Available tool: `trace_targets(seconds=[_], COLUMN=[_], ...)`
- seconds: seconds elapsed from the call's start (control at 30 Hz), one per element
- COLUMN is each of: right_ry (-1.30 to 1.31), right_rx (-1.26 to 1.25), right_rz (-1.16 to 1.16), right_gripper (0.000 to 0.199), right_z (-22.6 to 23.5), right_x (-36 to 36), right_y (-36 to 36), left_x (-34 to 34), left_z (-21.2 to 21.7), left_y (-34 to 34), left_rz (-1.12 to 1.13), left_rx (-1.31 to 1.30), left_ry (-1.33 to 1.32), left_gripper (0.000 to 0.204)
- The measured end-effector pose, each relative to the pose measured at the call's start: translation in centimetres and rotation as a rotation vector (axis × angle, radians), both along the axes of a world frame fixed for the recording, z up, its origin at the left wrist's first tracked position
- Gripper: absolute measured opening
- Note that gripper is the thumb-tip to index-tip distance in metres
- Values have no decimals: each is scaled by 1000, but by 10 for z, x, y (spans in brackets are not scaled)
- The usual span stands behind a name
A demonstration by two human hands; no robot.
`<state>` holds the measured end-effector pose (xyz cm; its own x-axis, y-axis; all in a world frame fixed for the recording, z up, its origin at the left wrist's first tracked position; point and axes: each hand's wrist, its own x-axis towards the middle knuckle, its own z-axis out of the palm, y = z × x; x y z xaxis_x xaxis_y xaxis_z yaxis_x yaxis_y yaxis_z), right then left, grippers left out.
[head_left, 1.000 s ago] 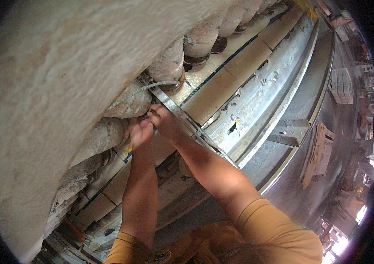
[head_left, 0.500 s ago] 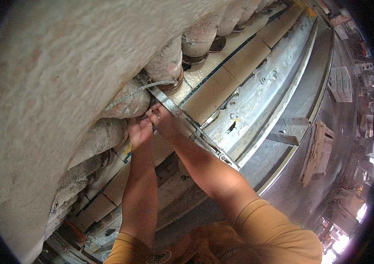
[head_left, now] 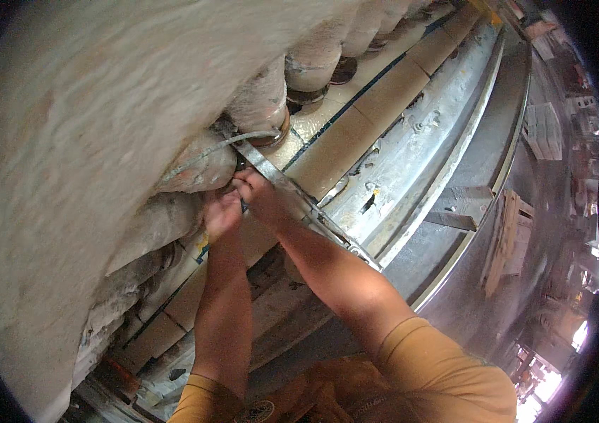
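Metal strap (head_left: pixel 292 194) under right hand (head_left: pixel 260 197)

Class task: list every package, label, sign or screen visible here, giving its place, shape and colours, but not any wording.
Round emblem: bottom edge, on the person's tan clothing; dark ring, pale centre.
Stacked pale slabs or cartons: upper right, far below; flat, whitish; too small to tell which.
No screens or signs visible.

Around you, taking the curved grey metal rim (head_left: pixel 447 127) as landmark:
- Left of it: a band of tan rectangular tiles (head_left: pixel 356 134) following its curve.
- Beyond the tiles: a huge rough whitish mass (head_left: pixel 88 141) filling the upper left.
- Right of it: dull grey floor (head_left: pixel 475 282), far below.
- On that floor: a wooden pallet (head_left: pixel 507 240).
- Lower right: bright daylight openings (head_left: pixel 581 331).
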<state>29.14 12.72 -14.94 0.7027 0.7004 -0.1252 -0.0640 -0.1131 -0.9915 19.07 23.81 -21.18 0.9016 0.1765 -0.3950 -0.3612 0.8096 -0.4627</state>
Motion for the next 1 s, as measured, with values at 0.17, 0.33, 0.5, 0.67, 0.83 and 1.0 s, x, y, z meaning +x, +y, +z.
trace_targets(seconds=[0.17,0.33,0.5,0.67,0.83,1.0], right_ry=[-119,21,-120,-86,-21,-296], right_rx=[-63,8,-5,-130,-147,90], right_rz=[6,2,-24,-58,-113,-41], right_gripper=[22,20,18,17,17,15], right_z=[14,12,18,27,37,12], right_x=[3,1,6,-1,-4,0], right_y=[-4,6,-4,0,-1,3], left_x=[-2,-6,25,12,-11,-14], left_z=[4,-17,51,6,-25,-49], left_y=[3,15,-21,-7,14,22], left_rz=[-54,22,104,175,-84,28], left_rx=[113,118,175,236,-27,194], left_ry=[118,74,377,424,35,282], left_gripper=[27,38,30,44,41,41])
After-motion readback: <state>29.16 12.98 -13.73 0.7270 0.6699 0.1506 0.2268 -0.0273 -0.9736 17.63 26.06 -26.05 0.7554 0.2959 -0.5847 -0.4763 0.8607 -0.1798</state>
